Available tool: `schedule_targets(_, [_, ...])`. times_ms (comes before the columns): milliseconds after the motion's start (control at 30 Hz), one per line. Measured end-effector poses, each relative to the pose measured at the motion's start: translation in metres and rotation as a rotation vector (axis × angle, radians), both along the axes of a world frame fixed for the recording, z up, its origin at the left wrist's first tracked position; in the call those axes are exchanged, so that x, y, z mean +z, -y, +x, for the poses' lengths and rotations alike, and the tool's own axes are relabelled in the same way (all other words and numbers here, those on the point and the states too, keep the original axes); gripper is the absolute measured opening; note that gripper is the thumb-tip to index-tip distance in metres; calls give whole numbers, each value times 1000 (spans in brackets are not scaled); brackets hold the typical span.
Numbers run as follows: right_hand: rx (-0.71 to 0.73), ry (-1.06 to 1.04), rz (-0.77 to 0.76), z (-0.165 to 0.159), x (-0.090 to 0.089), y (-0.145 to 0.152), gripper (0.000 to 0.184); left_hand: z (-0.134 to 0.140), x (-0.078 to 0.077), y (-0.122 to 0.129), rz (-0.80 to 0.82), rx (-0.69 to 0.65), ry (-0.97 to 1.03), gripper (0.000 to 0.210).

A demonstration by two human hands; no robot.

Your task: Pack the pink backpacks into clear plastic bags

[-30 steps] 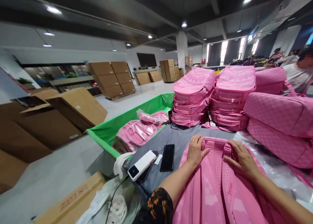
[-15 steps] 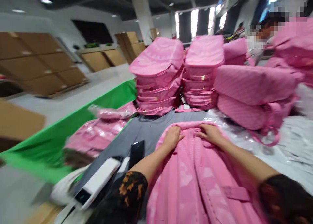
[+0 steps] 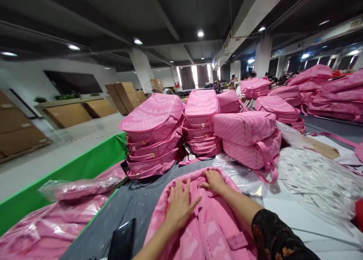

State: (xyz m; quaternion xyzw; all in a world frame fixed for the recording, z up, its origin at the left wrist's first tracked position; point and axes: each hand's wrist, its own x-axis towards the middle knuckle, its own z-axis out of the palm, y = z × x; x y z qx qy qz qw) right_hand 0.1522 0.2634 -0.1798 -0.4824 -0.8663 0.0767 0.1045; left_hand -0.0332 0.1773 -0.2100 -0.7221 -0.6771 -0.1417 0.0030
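Observation:
A pink backpack (image 3: 211, 224) lies in front of me on the grey table, its straps and back panel facing up. My left hand (image 3: 180, 205) rests flat on its upper left part, fingers spread and holding nothing. At the top edge, my right hand (image 3: 214, 181) has its fingers bent onto the padded rim, with the thumb pointing left across the panel. Whatever lies beneath the right fingertips is hidden. Both hands are close together, either side of the bag's middle.
Stacked pink backpacks (image 3: 153, 139) stand beyond the bag, with another stack (image 3: 201, 120) beside them. A black phone (image 3: 122, 239) lies left. Plastic-wrapped pink bags (image 3: 70, 203) sit by a green sheet (image 3: 96, 165). White packets in clear plastic (image 3: 317, 180) lie right.
My left hand has let go of the top edge and lies flat lower on the panel. My right hand stays at the rim. The view has tilted up and turned right.

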Motion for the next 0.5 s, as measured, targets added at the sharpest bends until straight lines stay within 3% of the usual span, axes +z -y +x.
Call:
schedule_targets(100, [32, 40, 8, 3, 6, 0, 37, 26, -20, 8, -82, -73, 30, 89])
schedule_targets(200, [130, 88, 18, 12, 24, -9, 19, 37, -29, 10, -68, -90, 75, 91])
schedule_targets(367, [174, 143, 51, 24, 57, -49, 34, 39, -23, 22, -14, -53, 153, 96])
schedule_targets(500, [233, 220, -15, 12, 47, -86, 9, 43, -17, 30, 3, -46, 207, 101])
